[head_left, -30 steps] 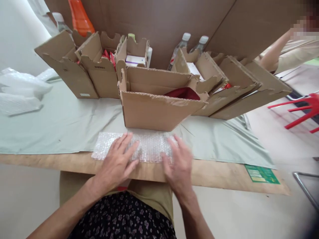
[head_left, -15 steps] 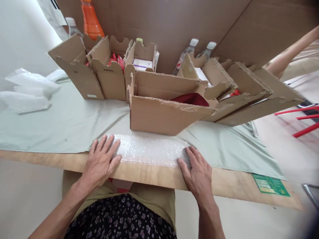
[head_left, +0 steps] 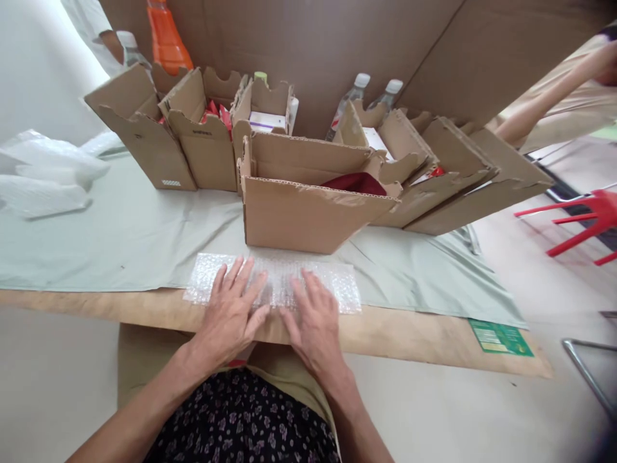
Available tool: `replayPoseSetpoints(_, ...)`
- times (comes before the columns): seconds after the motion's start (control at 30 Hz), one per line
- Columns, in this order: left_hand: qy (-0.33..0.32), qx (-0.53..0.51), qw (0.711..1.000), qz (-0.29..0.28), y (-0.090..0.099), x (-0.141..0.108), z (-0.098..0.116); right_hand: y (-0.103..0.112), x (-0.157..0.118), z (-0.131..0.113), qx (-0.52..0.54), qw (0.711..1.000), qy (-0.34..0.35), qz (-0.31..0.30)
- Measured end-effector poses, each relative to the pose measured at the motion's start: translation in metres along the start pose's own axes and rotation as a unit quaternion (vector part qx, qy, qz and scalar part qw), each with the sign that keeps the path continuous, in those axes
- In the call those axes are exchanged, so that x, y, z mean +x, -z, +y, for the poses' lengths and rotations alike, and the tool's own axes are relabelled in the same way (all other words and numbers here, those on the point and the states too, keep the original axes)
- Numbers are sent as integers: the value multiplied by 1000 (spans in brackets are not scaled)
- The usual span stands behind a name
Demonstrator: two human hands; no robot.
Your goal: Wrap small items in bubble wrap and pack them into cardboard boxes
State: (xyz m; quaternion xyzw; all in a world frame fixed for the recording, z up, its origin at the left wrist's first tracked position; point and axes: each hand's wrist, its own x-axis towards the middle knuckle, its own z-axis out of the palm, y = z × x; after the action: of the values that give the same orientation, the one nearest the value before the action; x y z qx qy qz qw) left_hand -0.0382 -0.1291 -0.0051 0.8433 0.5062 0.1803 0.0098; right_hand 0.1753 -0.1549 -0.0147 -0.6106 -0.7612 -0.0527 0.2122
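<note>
A flat strip of clear bubble wrap (head_left: 344, 289) lies along the front of the table, partly on the pale green cloth and partly on the bare wooden edge. On its left half rests my left hand (head_left: 234, 302), palm down with the fingers spread. My right hand (head_left: 311, 312) lies on it right of the middle, fingers stretched out and a little apart. The two thumbs come near each other at the strip's front edge. Just behind the strip stands a cardboard box (head_left: 308, 218) with dark red cloth (head_left: 357, 183) inside.
More cut cardboard boxes (head_left: 149, 148) stand in a row behind, holding red packets and white boxes. Bottles, one orange (head_left: 168, 42), stand at the back. Bubble wrap pieces (head_left: 48, 177) lie at left. A person's arm (head_left: 549, 96) and a red stool (head_left: 595, 215) are at right.
Both my hands have slid inward from the two ends of the bubble wrap toward its middle, so its ends now show. The view has shifted slightly.
</note>
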Motion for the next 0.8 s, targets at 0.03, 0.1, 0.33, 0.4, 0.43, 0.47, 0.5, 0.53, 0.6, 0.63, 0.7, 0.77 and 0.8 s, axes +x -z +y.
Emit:
replayPoseSetpoints(0.03,-14,3,1000,-18,-3,1,1,-3,2,-6,1,999,17,-28)
replayPoseSetpoints(0.1,-26,16,999,-44,-7,0,-4,-6,2,-5,-7,998,20,-58)
replayPoseSetpoints(0.33,-15,28,999,-40,-5,-13,-27,5,-24,56,-20,999,-51,2)
replayPoseSetpoints(0.4,-4,3,1000,-25,-2,-13,-26,9,-28,69,-17,995,-85,40)
replayPoseSetpoints(0.43,8,-11,1000,-7,0,-13,-26,11,-28,74,-16,992,-105,62)
replayPoseSetpoints(0.47,26,-24,999,18,3,-14,-27,12,-26,79,-16,989,-125,83)
replayPoseSetpoints(0.5,50,-30,997,49,6,-14,-29,14,-24,84,-18,984,-146,100)
replayPoseSetpoints(0.53,79,-30,993,78,9,-14,-32,14,-20,88,-19,980,-166,108)
replayPoseSetpoints(0.6,138,-13,983,118,14,-15,-42,12,-10,93,-19,975,-203,91)
replayPoseSetpoints(0.63,164,0,979,123,16,-15,-47,9,-5,95,-17,974,-215,68)
replayPoseSetpoints(0.7,200,27,973,109,18,-16,-56,4,4,94,-9,975,-222,23)
replayPoseSetpoints(0.77,214,57,972,82,18,-16,-61,-1,8,91,12,977,-214,13)
replayPoseSetpoints(0.8,217,71,971,69,18,-15,-61,-2,9,89,27,977,-210,21)
